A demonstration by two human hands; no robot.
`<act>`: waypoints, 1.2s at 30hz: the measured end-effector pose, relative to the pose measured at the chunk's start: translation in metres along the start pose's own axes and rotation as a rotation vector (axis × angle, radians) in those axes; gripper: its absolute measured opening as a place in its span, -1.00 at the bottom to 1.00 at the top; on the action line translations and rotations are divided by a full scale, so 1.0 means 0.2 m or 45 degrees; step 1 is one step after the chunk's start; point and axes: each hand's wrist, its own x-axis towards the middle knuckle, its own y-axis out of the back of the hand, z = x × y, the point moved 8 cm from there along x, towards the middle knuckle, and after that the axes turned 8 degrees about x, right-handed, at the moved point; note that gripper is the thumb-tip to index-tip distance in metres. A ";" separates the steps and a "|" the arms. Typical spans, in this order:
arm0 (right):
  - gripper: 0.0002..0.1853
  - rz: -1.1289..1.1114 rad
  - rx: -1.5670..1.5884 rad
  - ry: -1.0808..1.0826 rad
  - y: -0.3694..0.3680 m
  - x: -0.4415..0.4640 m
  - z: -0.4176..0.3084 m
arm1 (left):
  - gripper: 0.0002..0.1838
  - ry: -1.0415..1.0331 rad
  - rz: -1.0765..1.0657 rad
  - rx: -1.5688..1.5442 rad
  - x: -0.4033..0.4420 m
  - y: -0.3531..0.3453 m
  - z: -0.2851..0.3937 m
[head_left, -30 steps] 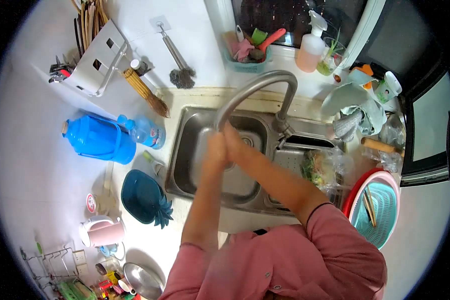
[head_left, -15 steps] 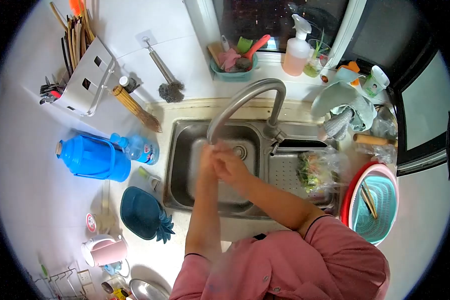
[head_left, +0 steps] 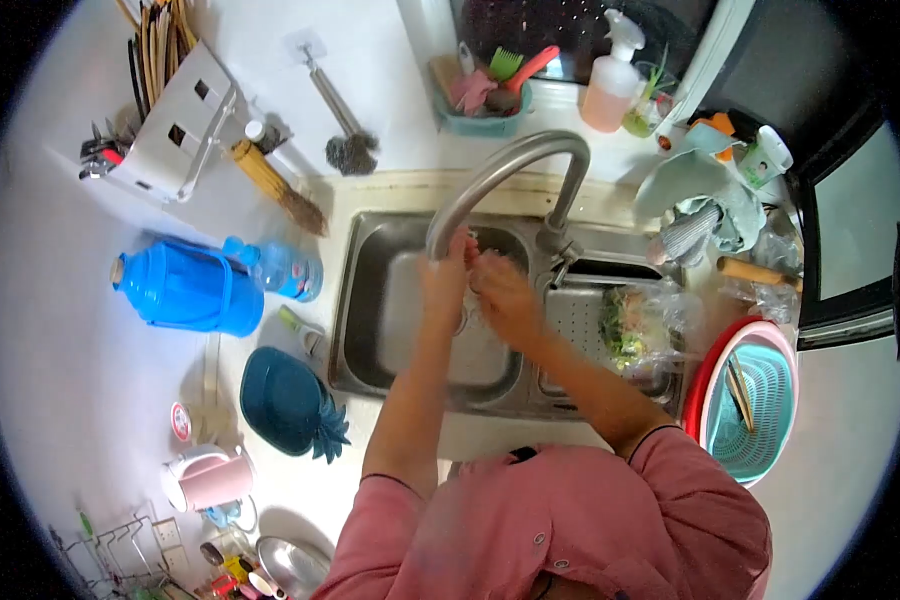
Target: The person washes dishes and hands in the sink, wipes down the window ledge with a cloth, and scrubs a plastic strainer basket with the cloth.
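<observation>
While the left hand [head_left: 454,268] and the right hand [head_left: 508,300] sit close together over the left basin [head_left: 395,320], beside the open end of the faucet [head_left: 468,190], the step in hand looks like washing or rinsing at the sink. The faucet stands at the back of the sink, between the left basin and the perforated drainboard [head_left: 568,322], and its spout arches forward to the left hand. As I judge it, the next move calls for holding both hands low over the basin, clear of the metal spout, so that any splash falls inside the rim. The right hand's fingers look bent toward the left hand, but I cannot tell whether either grip is closed on something small or free, nor whether the palms touch. The spout's end covers part of the left hand, and reddish-pink patches at its fingertips are too blurred to name. No stream of water can be made out. The forearms and hands partly cover the drain, and crumpled clear plastic blurs the leafy vegetables [head_left: 625,335] on the drainboard.
</observation>
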 end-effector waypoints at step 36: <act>-0.77 -0.930 0.366 -0.683 -0.59 -0.45 0.03 | -0.57 -0.236 0.141 0.986 -0.91 0.69 -0.22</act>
